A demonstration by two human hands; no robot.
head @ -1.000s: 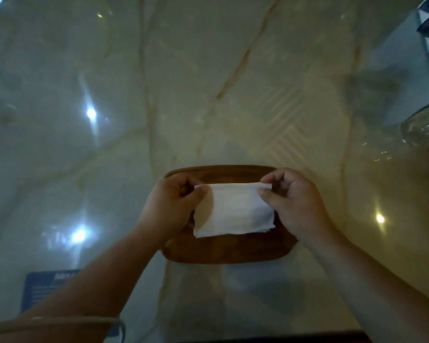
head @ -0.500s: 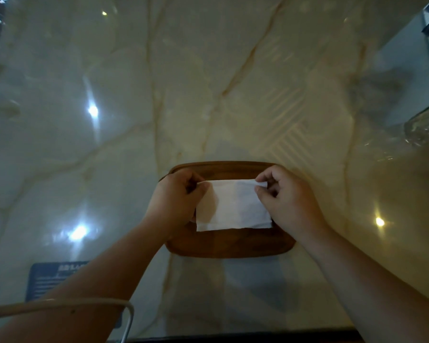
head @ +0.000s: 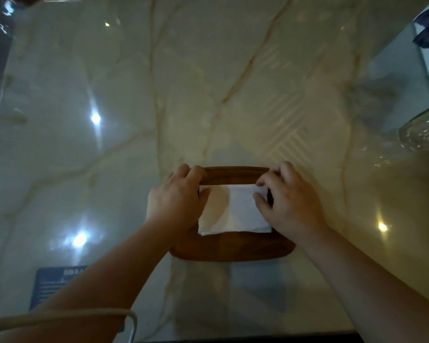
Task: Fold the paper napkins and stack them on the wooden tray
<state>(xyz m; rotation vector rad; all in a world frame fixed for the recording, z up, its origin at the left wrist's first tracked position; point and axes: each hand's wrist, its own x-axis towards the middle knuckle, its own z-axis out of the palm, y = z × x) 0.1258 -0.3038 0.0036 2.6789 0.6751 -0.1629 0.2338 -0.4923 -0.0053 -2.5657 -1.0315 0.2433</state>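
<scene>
A folded white paper napkin (head: 240, 211) lies low over the brown wooden tray (head: 233, 250) at the middle of the marble table. My left hand (head: 175, 201) pinches the napkin's left edge, and its shadow falls across the left half of the paper. My right hand (head: 291, 204) pinches the far right corner. Whether the napkin rests fully on the tray or hangs just above it is unclear. Both hands cover the tray's side rims.
A clear glass vessel (head: 424, 129) lies at the right edge of the glossy marble tabletop (head: 109, 157). A blue printed card (head: 52, 283) sits near the front left, partly under my left forearm. A pale cord loop (head: 124, 315) hangs near the bottom left.
Both hands have lowered the napkin toward the tray and shifted it slightly away from me. The grip on both ends is unchanged.
</scene>
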